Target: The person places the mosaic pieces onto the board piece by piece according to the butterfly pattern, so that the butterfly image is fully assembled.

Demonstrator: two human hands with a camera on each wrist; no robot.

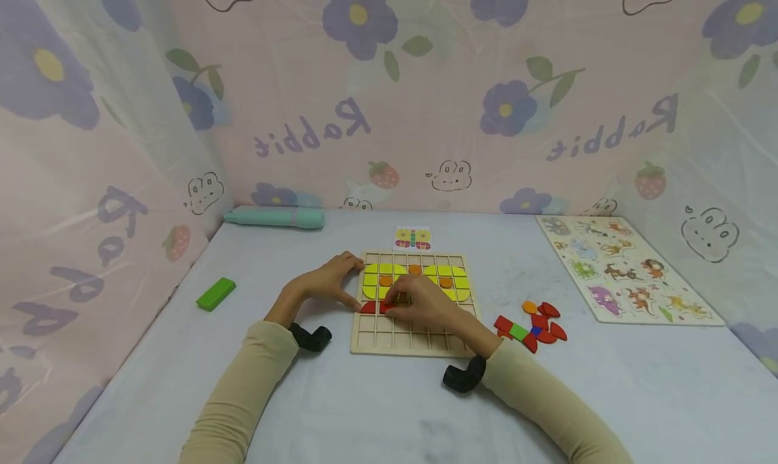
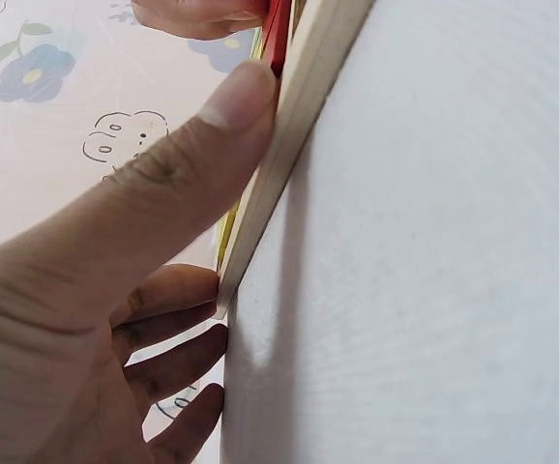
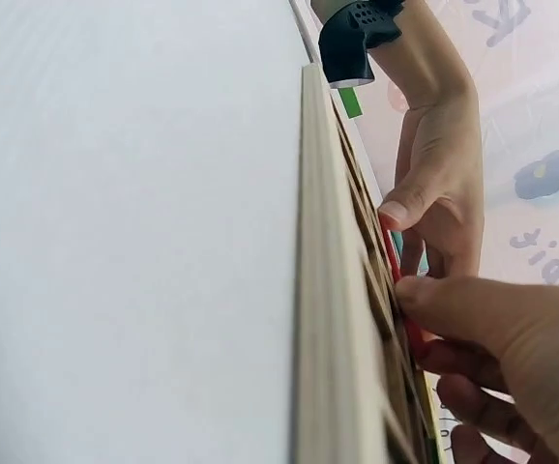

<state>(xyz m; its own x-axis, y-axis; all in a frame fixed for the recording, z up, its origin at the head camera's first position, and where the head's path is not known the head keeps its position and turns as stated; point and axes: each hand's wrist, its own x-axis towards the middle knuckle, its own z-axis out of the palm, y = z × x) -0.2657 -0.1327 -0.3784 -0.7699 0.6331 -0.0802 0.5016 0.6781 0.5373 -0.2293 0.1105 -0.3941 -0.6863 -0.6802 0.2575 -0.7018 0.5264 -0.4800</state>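
A wooden grid board [image 1: 395, 342] lies on the table, with yellow pieces [image 1: 377, 292] and orange round pieces [image 1: 415, 269] in its upper cells. Along the board's left side rests my left hand [image 1: 325, 281], its fingers spread. The left thumb touches the edge by a red piece [image 1: 368, 307] in the left column. Beside that piece, my right hand [image 1: 428, 305] pinches another red piece [image 1: 383, 308] at the grid. In the right wrist view, thumb and fingers of the right hand [image 3: 512, 333] meet on red; the piece's exact shape is partly hidden.
Loose red, green, blue and orange pieces [image 1: 537, 329] lie right of the board. A butterfly pattern card [image 1: 412, 238] is behind it. An animal puzzle board [image 1: 626, 275] lies at right, a green block [image 1: 215, 294] at left and a teal tube-shaped object [image 1: 276, 217] at back left.
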